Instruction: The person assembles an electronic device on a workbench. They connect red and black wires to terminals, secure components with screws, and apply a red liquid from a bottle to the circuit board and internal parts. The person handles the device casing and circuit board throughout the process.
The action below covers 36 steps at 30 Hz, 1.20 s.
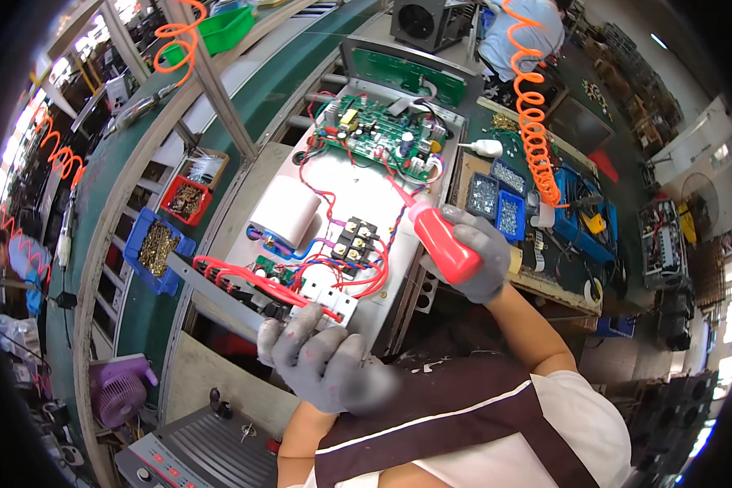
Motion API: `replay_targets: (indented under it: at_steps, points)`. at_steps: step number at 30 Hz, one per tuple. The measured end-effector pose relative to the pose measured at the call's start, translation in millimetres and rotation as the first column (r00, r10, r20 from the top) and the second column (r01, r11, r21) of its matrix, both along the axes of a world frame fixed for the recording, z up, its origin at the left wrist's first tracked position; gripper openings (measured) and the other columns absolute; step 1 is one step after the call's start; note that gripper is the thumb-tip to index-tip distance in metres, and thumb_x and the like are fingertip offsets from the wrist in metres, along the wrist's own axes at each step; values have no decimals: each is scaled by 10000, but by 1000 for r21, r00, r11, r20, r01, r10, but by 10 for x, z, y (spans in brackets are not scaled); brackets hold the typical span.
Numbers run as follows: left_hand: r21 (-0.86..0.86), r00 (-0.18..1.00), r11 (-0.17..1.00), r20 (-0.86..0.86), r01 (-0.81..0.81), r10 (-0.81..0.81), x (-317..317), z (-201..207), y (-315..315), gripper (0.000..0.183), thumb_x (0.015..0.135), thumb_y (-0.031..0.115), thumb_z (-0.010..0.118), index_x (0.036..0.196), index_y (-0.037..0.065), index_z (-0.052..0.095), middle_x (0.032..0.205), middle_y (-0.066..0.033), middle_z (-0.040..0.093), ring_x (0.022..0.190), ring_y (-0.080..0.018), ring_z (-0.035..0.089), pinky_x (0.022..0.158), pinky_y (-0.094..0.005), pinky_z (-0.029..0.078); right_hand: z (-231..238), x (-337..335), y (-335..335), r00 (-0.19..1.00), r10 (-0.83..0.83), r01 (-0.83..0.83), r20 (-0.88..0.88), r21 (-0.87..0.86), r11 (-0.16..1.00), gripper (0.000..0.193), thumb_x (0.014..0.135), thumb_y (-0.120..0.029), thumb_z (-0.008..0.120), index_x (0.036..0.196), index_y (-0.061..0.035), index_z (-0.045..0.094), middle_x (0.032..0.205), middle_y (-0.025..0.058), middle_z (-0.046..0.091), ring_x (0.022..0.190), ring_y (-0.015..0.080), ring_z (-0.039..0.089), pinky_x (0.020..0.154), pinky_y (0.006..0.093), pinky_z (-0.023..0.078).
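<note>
My right hand (pixel 481 254), in a grey work glove, is wrapped round a red squeeze bottle (pixel 443 242). The bottle is tilted, its pale pink nozzle pointing up-left toward the near edge of a green circuit board (pixel 382 134). That board lies inside an opened metal chassis (pixel 289 167). Nearer to me in the chassis are a light cylindrical part (pixel 286 213), a black terminal block (pixel 355 241) and red wires (pixel 256 279). My left hand (pixel 317 358), also gloved, rests with bent, separated fingers at the near end, by a white connector block (pixel 331 294) and the dark panel (pixel 220 301).
Left of the chassis stand a blue bin (pixel 156 248) and a red bin (pixel 185 200) of small metal parts. On the right bench are a white bottle (pixel 484 148) and blue screw trays (pixel 510 215). An orange coiled hose (pixel 533 122) hangs there; a person (pixel 525 41) is beyond.
</note>
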<state>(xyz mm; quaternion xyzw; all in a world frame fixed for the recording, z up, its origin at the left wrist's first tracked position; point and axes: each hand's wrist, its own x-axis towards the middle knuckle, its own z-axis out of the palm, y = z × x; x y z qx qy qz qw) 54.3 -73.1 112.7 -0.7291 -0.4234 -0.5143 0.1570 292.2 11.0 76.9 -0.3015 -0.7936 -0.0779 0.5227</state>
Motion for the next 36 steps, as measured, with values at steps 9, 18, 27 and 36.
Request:
replay_targets:
  at_steps: [9, 18, 27, 36]
  points:
    - [-30, 997, 999, -68, -41, 38, 2, 14, -49, 190, 703, 274, 462, 772, 128, 564, 771, -52, 525, 972, -311, 527, 982, -530, 285, 113, 396, -145, 207, -271, -201, -940, -312, 928, 355, 817, -196, 647, 1073, 1, 499, 945, 128, 624, 729, 218, 635, 642, 333, 545]
    - [-25, 987, 987, 7, -160, 160, 135, 64, -77, 241, 717, 321, 439, 677, 106, 542, 700, -57, 533, 935, -309, 558, 1015, -548, 303, -414, 700, 358, 151, -366, -406, -918, -395, 824, 372, 827, -277, 655, 1037, -1, 522, 934, 115, 609, 715, 201, 629, 596, 314, 541]
    - [12, 973, 973, -26, -230, 230, 220, 54, -70, 256, 759, 284, 402, 682, 70, 519, 730, -93, 538, 932, -331, 572, 993, -580, 325, -378, 835, 471, 173, -330, -514, -928, -370, 773, 352, 811, -237, 671, 1022, 7, 529, 893, 108, 608, 734, 183, 628, 582, 303, 545]
    - [24, 962, 965, -71, -261, 262, 274, 68, -66, 305, 749, 304, 373, 704, 44, 526, 741, -118, 545, 924, -349, 565, 960, -560, 361, -509, 955, 567, 162, -322, -540, -933, -357, 762, 340, 804, -202, 680, 1028, -1, 522, 932, 98, 583, 779, 172, 610, 592, 291, 547]
